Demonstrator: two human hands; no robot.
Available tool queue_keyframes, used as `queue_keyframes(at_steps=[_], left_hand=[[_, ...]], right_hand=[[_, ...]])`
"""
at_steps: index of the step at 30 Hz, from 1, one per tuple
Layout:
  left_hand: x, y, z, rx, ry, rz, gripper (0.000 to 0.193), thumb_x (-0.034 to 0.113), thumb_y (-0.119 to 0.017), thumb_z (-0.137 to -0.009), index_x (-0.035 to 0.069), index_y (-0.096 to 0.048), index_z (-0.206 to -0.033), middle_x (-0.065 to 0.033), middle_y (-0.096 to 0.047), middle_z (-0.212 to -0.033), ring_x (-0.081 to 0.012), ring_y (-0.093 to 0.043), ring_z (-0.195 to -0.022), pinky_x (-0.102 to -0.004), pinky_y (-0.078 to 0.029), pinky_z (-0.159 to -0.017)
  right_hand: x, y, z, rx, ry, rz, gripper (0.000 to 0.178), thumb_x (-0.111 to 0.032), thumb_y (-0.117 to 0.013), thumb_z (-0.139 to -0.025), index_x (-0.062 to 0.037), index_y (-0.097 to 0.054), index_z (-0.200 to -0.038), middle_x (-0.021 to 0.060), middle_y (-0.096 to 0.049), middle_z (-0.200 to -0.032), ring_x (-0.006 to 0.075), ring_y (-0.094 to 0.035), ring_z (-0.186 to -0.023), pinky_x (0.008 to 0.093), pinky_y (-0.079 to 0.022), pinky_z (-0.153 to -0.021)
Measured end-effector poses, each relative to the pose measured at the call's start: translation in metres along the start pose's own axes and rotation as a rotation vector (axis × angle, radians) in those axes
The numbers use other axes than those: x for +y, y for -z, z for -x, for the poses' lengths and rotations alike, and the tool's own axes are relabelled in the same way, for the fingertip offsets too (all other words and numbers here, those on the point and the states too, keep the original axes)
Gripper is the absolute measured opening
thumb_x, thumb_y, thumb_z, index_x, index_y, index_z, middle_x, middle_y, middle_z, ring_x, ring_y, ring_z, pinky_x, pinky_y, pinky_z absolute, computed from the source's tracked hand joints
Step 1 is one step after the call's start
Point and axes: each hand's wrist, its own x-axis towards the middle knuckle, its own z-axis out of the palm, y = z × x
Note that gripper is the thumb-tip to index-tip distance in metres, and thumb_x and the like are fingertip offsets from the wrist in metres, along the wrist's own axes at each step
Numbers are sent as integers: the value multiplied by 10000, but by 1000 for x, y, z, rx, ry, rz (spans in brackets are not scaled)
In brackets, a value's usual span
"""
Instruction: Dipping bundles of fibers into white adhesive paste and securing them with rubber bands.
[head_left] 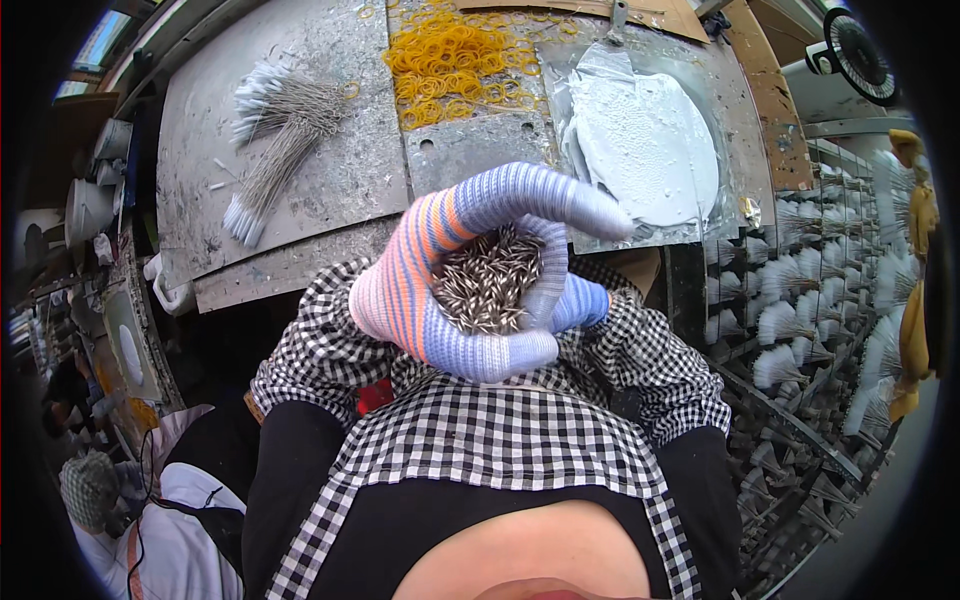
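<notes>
Between my two hands, in front of my chest, stands a tight bundle of thin twisted-wire stems (488,283), their pointed ends facing up. My left hand (400,285), in a knit glove striped blue and orange, curves around the bundle's left side, with one finger reaching over the far side and the thumb along the near side. On the right, my right hand (575,302) in a blue glove with greyish fingers closes against the bundle. It is partly covered by the left hand. The lower part of the bundle is hidden.
On the worktable (190,160), crossed bundles of white-tipped wire brushes (300,125) lie left, yellow rubber bands (455,60) at the middle back, and white paste (650,150) with a spatula (617,25) at right. A rack of fanned brushes (790,310) stands right; a co-worker's gloved hand (90,490) shows lower left.
</notes>
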Motion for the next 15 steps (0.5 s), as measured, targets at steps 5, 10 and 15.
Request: queue_keyframes(at_steps=[5,10,15], left_hand=[[27,0,-24,5,-423,-684,365,-84,-802,-672,1,-692,-1010,-104,-699,-836,-216,-707,-791,-351,-571,-769],[-50,33,-45,321,-465,-840,323,-28,-798,-757,30,-678,-1051,-49,-703,-911,-140,-685,-846,-298,-554,-791],[-73,40,-42,453,-369,-732,265,38,-768,-834,37,-641,-1066,-1,-669,-942,-98,-642,-894,-253,-521,-850]], right_hand=[[-31,50,-3,609,167,444,1138,-502,-984,-544,-30,-472,-1444,180,-589,-1355,350,-570,-1273,437,-436,-1119],[19,44,-45,836,212,166,706,-222,-789,-771,-18,-530,-1395,190,-589,-1346,357,-573,-1259,445,-454,-1065],[16,37,-80,1014,344,393,559,-250,-765,-828,-6,-579,-1295,149,-654,-1195,271,-640,-1118,373,-506,-973]])
